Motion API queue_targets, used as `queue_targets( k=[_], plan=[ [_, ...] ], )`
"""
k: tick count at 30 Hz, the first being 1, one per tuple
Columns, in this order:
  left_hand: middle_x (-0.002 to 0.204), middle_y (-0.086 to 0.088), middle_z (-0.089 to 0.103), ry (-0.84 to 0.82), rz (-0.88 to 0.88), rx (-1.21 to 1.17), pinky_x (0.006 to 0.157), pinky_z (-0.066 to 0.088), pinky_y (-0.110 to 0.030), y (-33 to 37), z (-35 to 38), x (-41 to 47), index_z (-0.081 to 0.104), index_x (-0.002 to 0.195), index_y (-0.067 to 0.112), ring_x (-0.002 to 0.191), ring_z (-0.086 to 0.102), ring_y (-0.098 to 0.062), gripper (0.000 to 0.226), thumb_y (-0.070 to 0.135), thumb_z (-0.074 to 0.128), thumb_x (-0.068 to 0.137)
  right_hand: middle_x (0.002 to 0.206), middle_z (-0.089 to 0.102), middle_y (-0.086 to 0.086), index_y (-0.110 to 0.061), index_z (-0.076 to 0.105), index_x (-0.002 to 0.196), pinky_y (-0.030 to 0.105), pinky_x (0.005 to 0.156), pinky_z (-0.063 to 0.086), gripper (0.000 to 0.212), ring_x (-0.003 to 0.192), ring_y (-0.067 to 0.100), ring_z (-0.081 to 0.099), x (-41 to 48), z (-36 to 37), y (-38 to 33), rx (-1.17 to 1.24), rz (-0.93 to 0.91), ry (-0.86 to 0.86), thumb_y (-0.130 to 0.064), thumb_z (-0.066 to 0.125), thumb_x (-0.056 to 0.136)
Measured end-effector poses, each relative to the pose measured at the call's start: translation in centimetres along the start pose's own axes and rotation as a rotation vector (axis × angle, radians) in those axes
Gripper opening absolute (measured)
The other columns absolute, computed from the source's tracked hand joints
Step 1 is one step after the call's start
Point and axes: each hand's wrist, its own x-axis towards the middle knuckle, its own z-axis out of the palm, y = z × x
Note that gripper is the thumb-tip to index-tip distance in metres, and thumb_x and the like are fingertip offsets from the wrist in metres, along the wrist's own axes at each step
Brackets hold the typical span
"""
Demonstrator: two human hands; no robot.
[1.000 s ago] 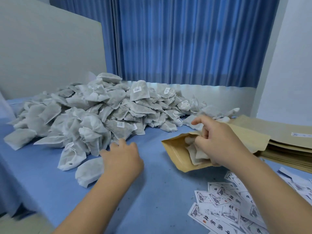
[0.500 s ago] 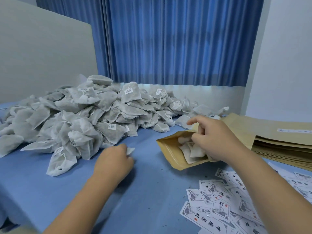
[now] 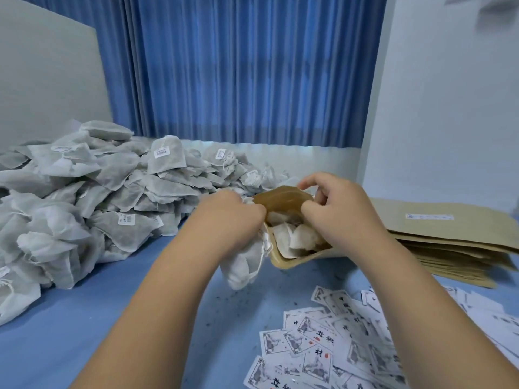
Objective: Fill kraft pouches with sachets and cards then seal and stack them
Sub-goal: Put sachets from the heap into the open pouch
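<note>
A kraft pouch (image 3: 283,202) lies open in the middle of the blue table, its mouth facing me, with several white sachets inside. My right hand (image 3: 337,211) pinches the pouch's right rim and holds the mouth wide. My left hand (image 3: 227,220) grips a white sachet (image 3: 243,265) at the pouch's left rim; most of the sachet hangs below my fist, outside the pouch. A big heap of grey-white sachets (image 3: 92,197) covers the table's left side. Printed cards (image 3: 323,349) lie scattered at the front right.
A stack of flat kraft pouches (image 3: 449,234) lies at the right, against the white wall. A grey board stands behind the sachet heap and blue curtains hang at the back. Bare blue tabletop (image 3: 84,327) shows at the front left.
My left hand has picked a sachet from the heap's edge and carried it right to the pouch mouth. My right hand has shifted its hold to the pouch's rim.
</note>
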Motion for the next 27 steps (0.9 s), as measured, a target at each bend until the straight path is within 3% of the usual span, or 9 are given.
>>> queue_targets(
  k=[3,7,11,15,18,22,27],
  plan=[
    [0.059,0.001,0.050,0.050,-0.001,-0.080,0.050,0.029,-0.026,-0.4,-0.7,-0.3,0.048,0.062,0.016,0.055,0.046,-0.017,0.021,0.027,0.052,0.079,0.054,0.053,-0.015,-0.036,0.060,0.092,0.024,0.051,0.039,0.031,0.058,0.002,0.052,0.0,-0.2,0.0,-0.005,-0.004,-0.002,-0.011,0.054,0.075],
    [0.053,0.001,0.035,0.058,-0.014,-0.316,0.045,0.025,-0.025,-1.6,-0.6,-1.1,0.044,0.063,0.016,0.043,0.029,-0.013,0.017,0.018,0.052,0.077,0.057,0.053,-0.005,-0.034,0.061,0.096,0.031,0.053,0.046,0.031,0.057,0.013,0.052,-0.2,-0.1,-0.2,-0.035,-0.020,-0.021,-0.012,0.054,0.076],
    [0.051,0.003,0.040,0.141,-0.039,-0.512,0.032,0.024,-0.016,-2.2,-1.5,-1.2,0.052,0.062,0.013,0.038,0.030,-0.008,0.018,0.014,0.056,0.079,0.059,0.049,-0.008,-0.034,0.060,0.100,0.027,0.054,0.039,0.032,0.057,0.007,0.049,-0.3,0.2,-0.7,-0.054,-0.052,-0.075,-0.012,0.055,0.077],
    [0.050,0.003,0.049,-0.030,0.020,-0.360,0.040,0.030,-0.017,-2.0,-0.3,-1.7,0.059,0.049,0.018,0.044,0.040,-0.007,0.033,0.014,0.054,0.082,0.058,0.044,-0.011,-0.034,0.061,0.105,0.025,0.052,0.031,0.036,0.059,0.004,0.046,-0.7,0.7,-1.7,-0.113,-0.139,-0.104,-0.011,0.054,0.078],
    [0.050,0.005,0.038,-0.107,-0.038,-0.279,0.048,0.026,-0.024,-2.3,1.1,-1.9,0.044,0.051,0.020,0.045,0.035,-0.012,0.030,0.019,0.052,0.080,0.057,0.043,-0.012,-0.032,0.061,0.108,0.026,0.052,0.031,0.039,0.059,0.003,0.045,-0.8,0.9,-2.8,-0.139,-0.212,-0.107,-0.009,0.053,0.078],
    [0.042,0.008,0.026,-0.043,-0.041,-0.275,0.045,0.018,-0.025,-2.4,1.3,-1.6,0.032,0.048,0.019,0.037,0.023,-0.012,0.038,0.018,0.052,0.080,0.055,0.043,-0.011,-0.030,0.061,0.110,0.027,0.052,0.035,0.040,0.058,0.004,0.045,-1.1,0.8,-4.0,-0.178,-0.294,-0.103,-0.006,0.051,0.079],
    [0.047,0.005,0.023,0.030,-0.067,-0.517,0.052,0.016,-0.030,-2.0,1.3,-0.9,0.029,0.049,0.021,0.047,0.022,-0.015,0.040,0.009,0.053,0.080,0.055,0.039,-0.013,-0.029,0.061,0.109,0.029,0.056,0.036,0.040,0.058,0.004,0.040,-1.0,0.0,-4.2,-0.209,-0.307,-0.072,-0.004,0.051,0.080]
  ],
)
